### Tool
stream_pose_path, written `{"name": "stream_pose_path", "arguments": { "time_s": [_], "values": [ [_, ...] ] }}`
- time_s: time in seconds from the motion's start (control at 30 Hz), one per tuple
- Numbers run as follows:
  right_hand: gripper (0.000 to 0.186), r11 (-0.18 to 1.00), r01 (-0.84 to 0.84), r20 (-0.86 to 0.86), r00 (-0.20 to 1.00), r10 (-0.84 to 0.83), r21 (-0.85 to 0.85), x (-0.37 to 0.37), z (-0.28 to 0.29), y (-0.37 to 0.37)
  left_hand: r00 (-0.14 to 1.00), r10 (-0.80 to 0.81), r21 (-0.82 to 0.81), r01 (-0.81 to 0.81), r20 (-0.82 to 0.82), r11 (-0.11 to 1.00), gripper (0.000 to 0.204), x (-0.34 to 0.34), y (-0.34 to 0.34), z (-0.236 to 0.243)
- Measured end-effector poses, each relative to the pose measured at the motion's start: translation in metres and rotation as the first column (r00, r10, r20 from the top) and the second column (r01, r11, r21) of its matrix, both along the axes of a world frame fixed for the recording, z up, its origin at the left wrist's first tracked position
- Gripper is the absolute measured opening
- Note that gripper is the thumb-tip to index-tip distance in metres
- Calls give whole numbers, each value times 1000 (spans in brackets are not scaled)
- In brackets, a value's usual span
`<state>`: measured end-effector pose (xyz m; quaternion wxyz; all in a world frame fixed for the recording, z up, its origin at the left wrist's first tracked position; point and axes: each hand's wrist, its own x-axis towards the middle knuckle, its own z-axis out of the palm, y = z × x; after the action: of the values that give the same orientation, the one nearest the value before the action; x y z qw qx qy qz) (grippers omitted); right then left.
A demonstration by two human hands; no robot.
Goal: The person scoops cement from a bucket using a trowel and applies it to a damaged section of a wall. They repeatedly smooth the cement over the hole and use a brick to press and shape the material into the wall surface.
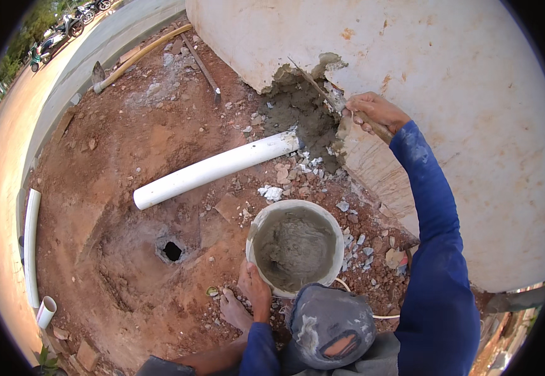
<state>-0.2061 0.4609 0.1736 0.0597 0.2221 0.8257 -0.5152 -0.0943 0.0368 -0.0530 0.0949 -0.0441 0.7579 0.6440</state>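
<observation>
My right hand is closed round the wooden handle of a trowel. Its thin blade reaches up and left across wet grey mortar, packed into a ragged hole in the white wall. Below the hole, a white plastic pipe slants down and left from the mortar. A round bucket of grey mortar stands in front of me, with my left hand gripping its near left side. Some of those fingers are hidden against the bucket.
Rubble and white fragments lie below the wall. Left of the bucket, a small dark hole opens in the red soil. Farther off are a long-handled tool and a metal bar. Another white pipe lies at the left. My torn-trousered knee is beside the bucket.
</observation>
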Motion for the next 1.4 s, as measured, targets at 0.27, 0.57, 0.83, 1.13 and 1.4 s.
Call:
{"name": "stream_pose_path", "arguments": {
  "time_s": [0.27, 0.57, 0.83, 1.13, 1.4],
  "values": [
    [30, 460, -470, 197, 828, 525, 753, 149, -23, -84, 998, -56, 69, 54, 24, 996, 49, 5, 1, -14],
    [7, 114, -675, 601, 710, 367, 729, 208, -124, -199, 982, -185, -69, 188, 47, 980, 55, 23, 30, 4],
    [18, 496, -675, 590, 730, 345, 546, 231, -96, -219, 965, -260, -124, 260, 18, 958, 58, 21, 31, 8],
    [33, 705, -305, 289, 946, 146, 640, 285, -122, -233, 980, -197, -29, 197, -8, 980, 50, 3, 3, -15],
    [35, 684, -243, 266, 961, 74, 688, 292, -132, -225, 965, -259, -134, 262, 41, 956, 49, -2, -5, -5]
  ]
}}
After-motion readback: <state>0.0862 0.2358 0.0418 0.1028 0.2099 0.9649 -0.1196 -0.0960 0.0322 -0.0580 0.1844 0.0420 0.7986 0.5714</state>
